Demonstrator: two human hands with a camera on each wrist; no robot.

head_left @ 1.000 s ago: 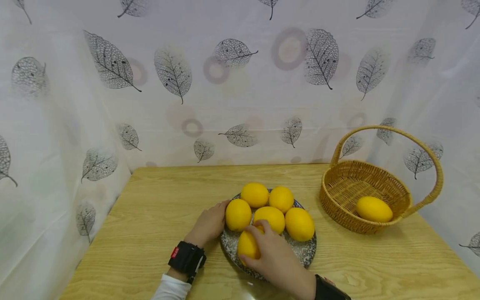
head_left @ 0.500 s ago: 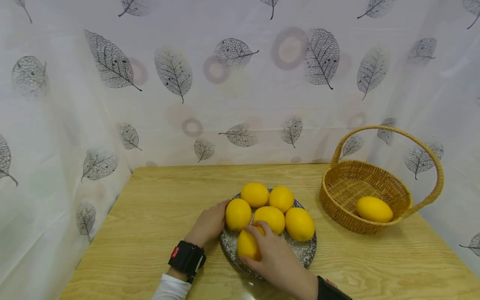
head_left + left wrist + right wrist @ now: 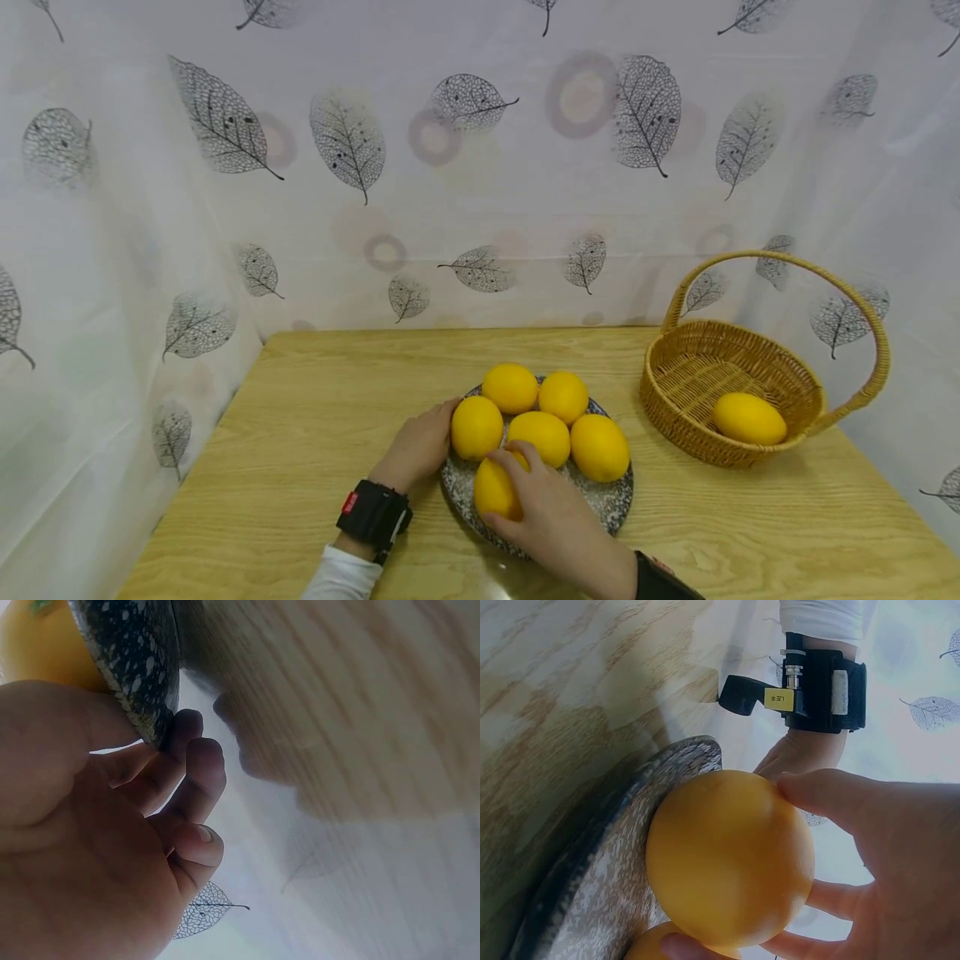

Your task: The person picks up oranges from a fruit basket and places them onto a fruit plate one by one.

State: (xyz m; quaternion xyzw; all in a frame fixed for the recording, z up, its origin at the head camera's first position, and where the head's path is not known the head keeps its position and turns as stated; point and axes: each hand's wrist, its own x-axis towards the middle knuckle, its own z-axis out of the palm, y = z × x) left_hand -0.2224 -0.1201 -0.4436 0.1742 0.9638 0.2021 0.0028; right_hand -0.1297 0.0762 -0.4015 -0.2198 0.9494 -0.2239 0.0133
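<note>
A speckled dark-and-grey plate (image 3: 609,503) carries several yellow lemons (image 3: 538,437) in the head view. At its left edge my left hand (image 3: 417,448) grips the rim; the left wrist view has the thumb above and curled fingertips (image 3: 204,761) beneath the plate's edge (image 3: 139,656). My right hand (image 3: 562,518) holds the lemon nearest me (image 3: 493,493), thumb on one side and fingers on the other. That same lemon (image 3: 727,859) fills the middle of the right wrist view, close over the plate's speckled surface. Its far side is hidden by the fingers.
To the right stands a wicker basket (image 3: 660,417) with a tall arched handle (image 3: 780,257) and one lemon (image 3: 748,419) inside. The wooden table (image 3: 315,400) meets a leaf-printed curtain (image 3: 480,192) at its back edge and sides.
Hardly anything differs: the right hand shifts very slightly on the nearest lemon, which stays over the plate. The left hand stays at the rim.
</note>
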